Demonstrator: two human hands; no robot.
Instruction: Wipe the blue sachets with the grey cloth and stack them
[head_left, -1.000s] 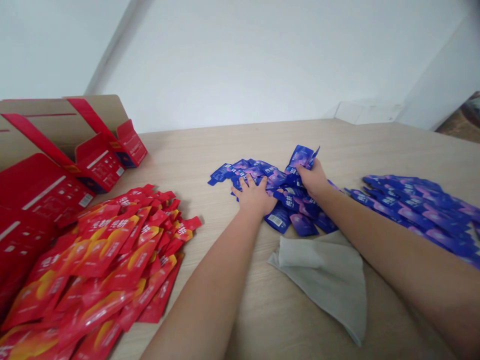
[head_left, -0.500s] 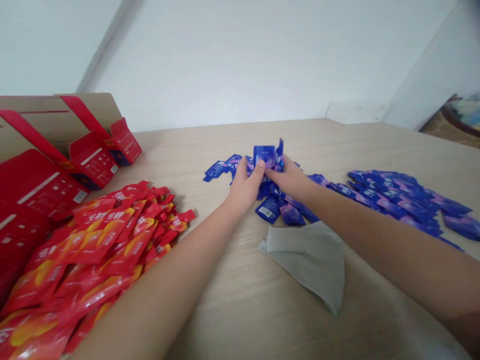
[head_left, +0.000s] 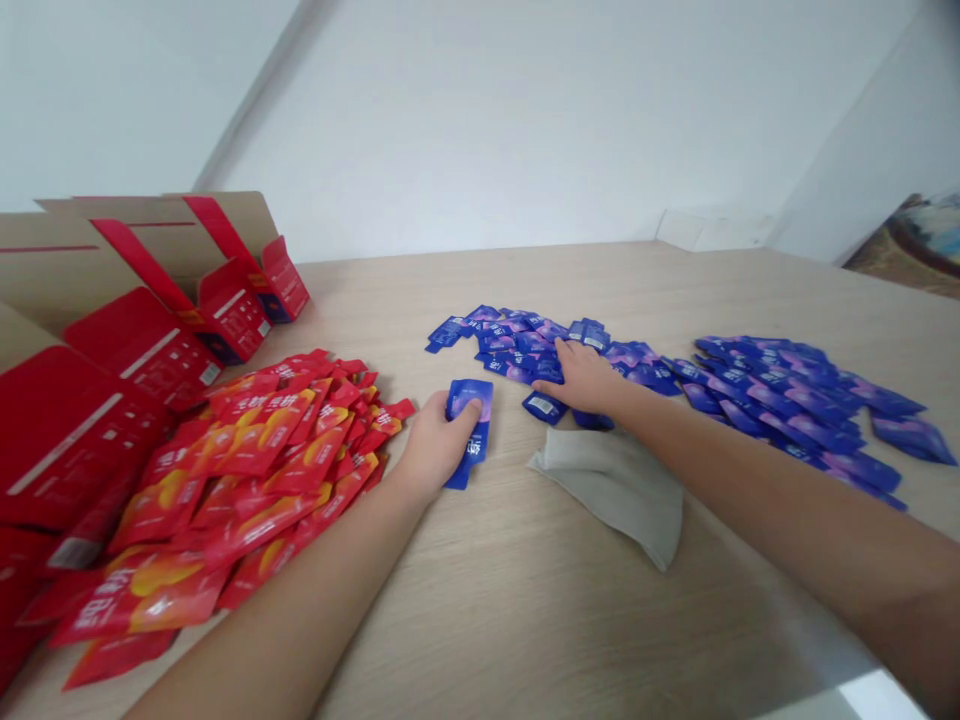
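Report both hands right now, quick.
Left hand: closed, holding at least one blue packet.
Right hand: open, fingers spread at the middle blue pile, gripping nothing visible.

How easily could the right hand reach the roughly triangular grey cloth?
Yes, probably easily: the right hand is at flat blue-purple packets just beyond the cloth, and nothing visible lies on it.
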